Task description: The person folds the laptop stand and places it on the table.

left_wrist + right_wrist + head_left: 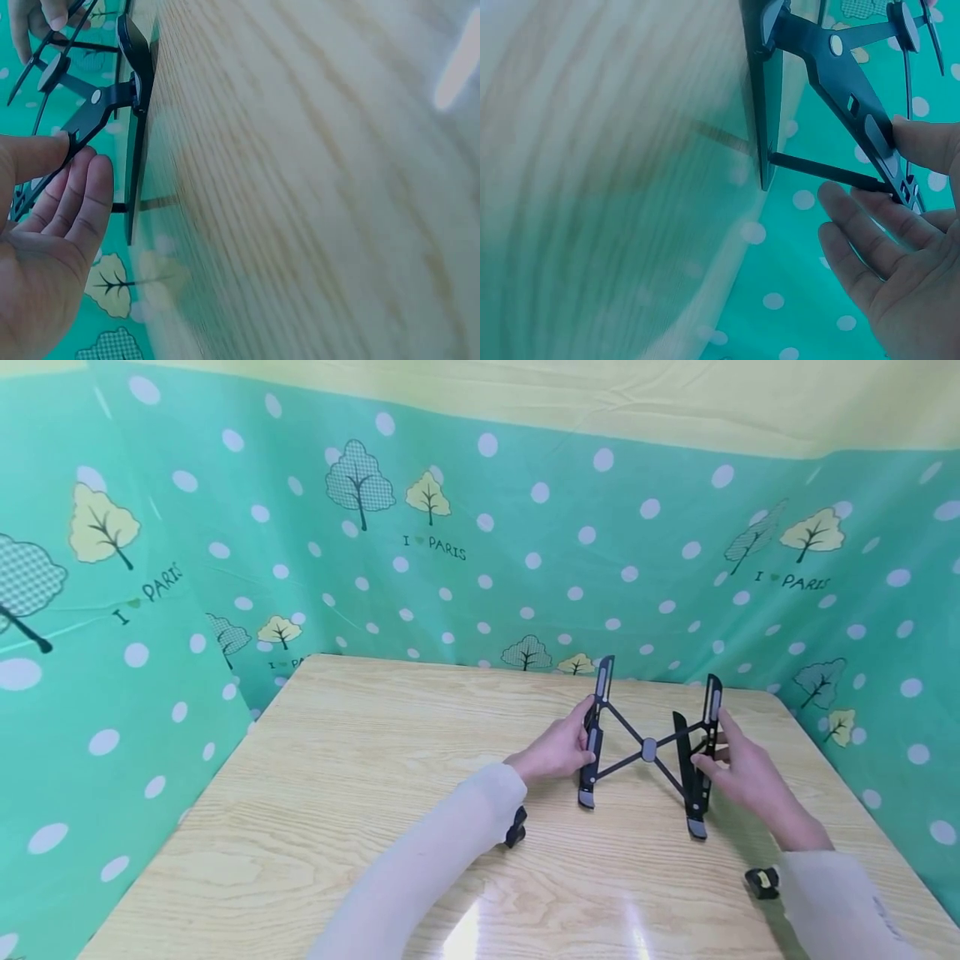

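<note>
A black folding laptop stand (649, 749) stands unfolded on the right part of the table, its two side arms joined by crossed bars with a round hub. My left hand (558, 745) pinches the left arm between thumb and fingers; the left wrist view shows the thumb on top and fingertips beneath. On the other side, my right hand (742, 768) holds the right arm, thumb (930, 146) on its upper face and fingers (870, 232) under it. Grey pads line the arms, and a strut (829, 171) props the right arm above its base bar (763, 112).
The wooden table (315, 777) stretches left and toward me. Green dotted cloth (480, 552) hangs behind it and along both sides. A black wrist strap piece (763, 882) shows by the right sleeve, another (516, 828) by the left sleeve.
</note>
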The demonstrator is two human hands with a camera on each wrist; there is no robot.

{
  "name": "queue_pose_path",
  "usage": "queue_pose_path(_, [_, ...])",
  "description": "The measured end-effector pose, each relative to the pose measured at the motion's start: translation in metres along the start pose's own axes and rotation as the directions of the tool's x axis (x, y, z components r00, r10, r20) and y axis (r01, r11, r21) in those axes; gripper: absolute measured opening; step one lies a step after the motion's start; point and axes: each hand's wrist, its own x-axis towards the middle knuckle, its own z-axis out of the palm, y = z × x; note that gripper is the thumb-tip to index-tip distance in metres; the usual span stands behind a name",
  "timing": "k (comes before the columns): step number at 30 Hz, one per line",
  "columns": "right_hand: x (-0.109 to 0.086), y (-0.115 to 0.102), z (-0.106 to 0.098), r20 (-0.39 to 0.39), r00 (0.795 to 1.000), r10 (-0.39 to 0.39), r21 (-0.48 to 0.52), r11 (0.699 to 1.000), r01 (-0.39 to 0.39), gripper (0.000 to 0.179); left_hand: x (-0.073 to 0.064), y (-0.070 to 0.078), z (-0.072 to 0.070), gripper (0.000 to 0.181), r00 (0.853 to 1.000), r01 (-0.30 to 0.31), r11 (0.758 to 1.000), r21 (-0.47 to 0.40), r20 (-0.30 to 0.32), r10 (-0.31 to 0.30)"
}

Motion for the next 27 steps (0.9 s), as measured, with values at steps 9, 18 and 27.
queue_pose_path(9, [0.005, -0.005, 0.005, 0.016, 1.000, 0.006, 0.002, 1.000, -0.006, 0.091, -0.004, -0.005, -0.007, 0.105, 1.000, 0.013, 0.999, -0.031, -0.002, -0.013])
queue_pose_path(18, [0.006, -0.010, 0.009, 0.028, 0.999, -0.018, 0.014, 1.000, 0.017, 0.091, -0.010, -0.010, -0.013, 0.103, 1.000, 0.014, 0.999, -0.034, -0.007, -0.014])
queue_pose_path(27, [0.009, -0.019, 0.012, 0.025, 0.999, -0.033, 0.013, 0.999, 0.033, 0.090, -0.016, -0.015, -0.020, 0.105, 1.000, 0.020, 0.999, -0.026, -0.021, -0.021])
